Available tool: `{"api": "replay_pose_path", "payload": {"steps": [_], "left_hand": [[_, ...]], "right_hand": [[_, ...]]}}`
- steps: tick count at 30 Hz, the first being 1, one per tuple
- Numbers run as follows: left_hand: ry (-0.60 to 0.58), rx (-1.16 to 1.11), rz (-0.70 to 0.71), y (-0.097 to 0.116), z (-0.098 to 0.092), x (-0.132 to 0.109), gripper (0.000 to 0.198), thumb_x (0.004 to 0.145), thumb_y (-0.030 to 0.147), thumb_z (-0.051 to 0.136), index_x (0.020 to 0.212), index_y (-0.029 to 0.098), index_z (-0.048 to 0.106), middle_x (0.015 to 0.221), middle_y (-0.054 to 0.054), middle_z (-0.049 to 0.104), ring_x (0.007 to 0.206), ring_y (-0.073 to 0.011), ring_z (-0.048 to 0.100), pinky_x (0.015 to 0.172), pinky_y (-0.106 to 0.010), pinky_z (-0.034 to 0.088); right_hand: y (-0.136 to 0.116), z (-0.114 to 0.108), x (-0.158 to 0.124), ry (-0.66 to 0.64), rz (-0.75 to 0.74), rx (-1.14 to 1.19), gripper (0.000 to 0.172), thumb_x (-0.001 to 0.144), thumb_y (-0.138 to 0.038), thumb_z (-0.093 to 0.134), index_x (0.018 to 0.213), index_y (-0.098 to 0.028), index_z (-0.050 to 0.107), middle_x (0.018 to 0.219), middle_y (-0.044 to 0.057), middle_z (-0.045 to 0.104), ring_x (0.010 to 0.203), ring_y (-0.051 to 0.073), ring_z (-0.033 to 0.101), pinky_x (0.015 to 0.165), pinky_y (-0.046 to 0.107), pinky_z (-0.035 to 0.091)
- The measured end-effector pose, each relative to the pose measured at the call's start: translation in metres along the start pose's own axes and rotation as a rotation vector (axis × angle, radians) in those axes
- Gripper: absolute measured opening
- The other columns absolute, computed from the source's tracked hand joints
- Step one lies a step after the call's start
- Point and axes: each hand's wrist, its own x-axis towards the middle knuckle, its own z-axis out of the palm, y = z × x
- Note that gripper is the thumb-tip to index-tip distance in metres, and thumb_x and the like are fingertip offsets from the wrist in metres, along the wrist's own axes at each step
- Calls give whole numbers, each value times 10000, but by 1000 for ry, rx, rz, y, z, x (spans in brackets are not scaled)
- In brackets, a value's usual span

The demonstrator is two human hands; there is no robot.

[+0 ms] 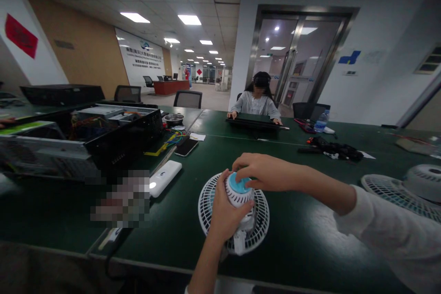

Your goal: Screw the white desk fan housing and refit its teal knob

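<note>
A white fan head with a round grille (262, 220) lies grille-down on the green table in front of me. Its slotted motor housing (237, 198) points up, topped by a light-blue round cap (239, 183). My left hand (225, 209) is wrapped around the left and near side of the housing. From the right, my right hand (260, 172) reaches over with bent fingers on the blue cap; its fingertips are partly hidden. A white neck piece (240, 241) sticks out from the housing toward me.
Left on the green table (186, 239) are an open computer case (120, 147), a phone (186, 146) and a white power bank (166, 178). Another fan part (423, 183) lies right. Across sits a person (258, 101) holding a dark flat panel (257, 124); a bottle (322, 121) stands beyond black gear.
</note>
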Motion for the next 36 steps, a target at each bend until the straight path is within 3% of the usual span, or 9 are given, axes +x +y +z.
{"api": "replay_pose_path", "payload": {"steps": [5,11,14,19,22,25,30,36], "left_hand": [[-13,-4,-24,2,0,-1,792,653,267,721,1312,229,283,1337,-93,410,1237,-285,412,1039,-448,320],[-17,1,-1,4,0,-2,784,660,272,723,1314,232,293,1331,-89,419,1231,-283,418,1032,-443,325],[-14,-4,5,4,1,-1,762,654,257,725,1297,238,317,1303,-79,446,1199,-275,448,1005,-429,356],[3,-7,-3,4,2,-1,760,636,234,731,1282,238,331,1287,-76,462,1189,-276,456,1009,-434,349],[1,1,-5,3,2,-1,774,635,231,730,1294,236,323,1312,-82,446,1214,-284,435,1022,-439,334],[1,20,8,2,2,-1,779,633,227,729,1295,229,319,1329,-88,432,1237,-287,414,1042,-449,310],[-6,19,6,0,1,-1,784,645,253,725,1306,222,305,1353,-97,411,1263,-290,388,1053,-454,300],[-28,27,-15,3,0,-1,779,660,254,716,1315,231,293,1343,-93,417,1236,-283,417,1035,-452,323]], "right_hand": [[-1,-1,4,-29,-46,-94,201,801,-175,616,998,-157,646,1069,91,634,996,226,556,816,350,434],[-10,-7,9,-84,52,-145,186,822,-223,592,986,-147,636,972,95,657,917,229,610,754,326,456],[-17,-1,15,-77,166,-153,215,854,-220,523,1043,-149,597,934,108,677,882,245,637,720,331,461],[-30,14,27,-40,511,-111,291,871,-182,390,1141,-117,477,840,135,685,789,263,663,605,305,449],[-30,12,26,-24,582,-86,290,889,-199,345,1133,-99,466,873,155,674,770,261,661,570,300,441],[-23,3,18,-52,492,-38,263,901,-225,354,1091,-157,523,881,107,669,764,226,648,601,294,444],[-8,-7,3,-49,90,-45,271,825,-121,521,1068,-198,613,1128,104,580,1024,220,549,816,329,430],[-6,-5,7,-84,24,-168,199,809,-200,609,999,-149,642,1025,101,642,986,234,565,800,351,443]]}}
